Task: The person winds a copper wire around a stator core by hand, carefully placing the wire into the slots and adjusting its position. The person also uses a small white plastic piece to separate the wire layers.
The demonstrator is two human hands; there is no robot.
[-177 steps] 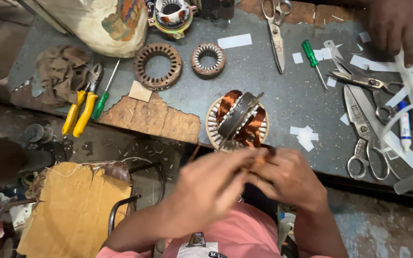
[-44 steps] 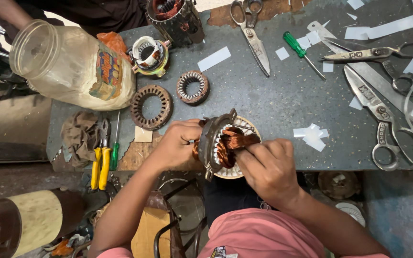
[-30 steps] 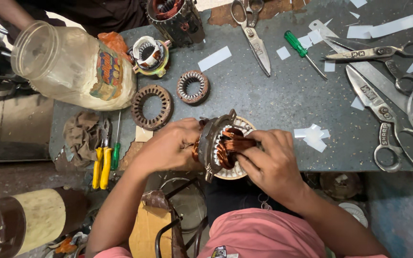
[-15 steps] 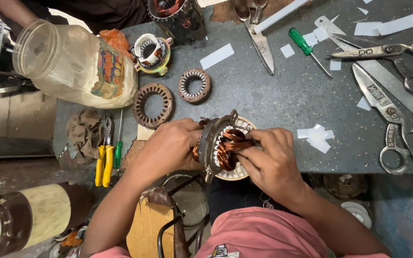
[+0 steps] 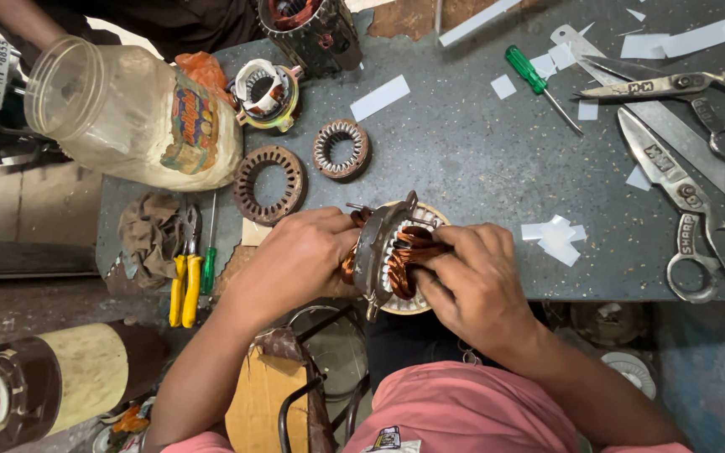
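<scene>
Stator (image 5: pixel 389 252) with copper windings stands on edge at the near rim of the grey desk (image 5: pixel 463 159), over a flat round stator lying under it, and both hands grip it. Far to its left, off the desk, a big motor drum (image 5: pixel 52 386) lies on the floor. Up and left of the stator a clear plastic jar (image 5: pixel 132 113) lies on its side; below the jar sit a brown rag (image 5: pixel 148 235), yellow-handled pliers (image 5: pixel 184 277) and a green-handled screwdriver (image 5: pixel 209 260). Closer in, still to the stator's left, a rusty ring core (image 5: pixel 268 184) lies flat, with a smaller core (image 5: pixel 341 149) just beside it and a wound stator (image 5: pixel 266 92) above them. The left hand (image 5: pixel 295 260) wraps the stator's left side, fingers closed on its frame. The right hand (image 5: pixel 476 281) holds its right side, fingers (image 5: pixel 442 252) pinched together on the copper coils. Just right of the stator lie white paper scraps (image 5: pixel 555 239). Up and right of it lies another green screwdriver (image 5: pixel 534 84), and farthest right two large pairs of scissors (image 5: pixel 681 210) lie well apart from the hands, among more paper strips. Another person's arm (image 5: pixel 27 21) shows at the top left, beyond the jar.
</scene>
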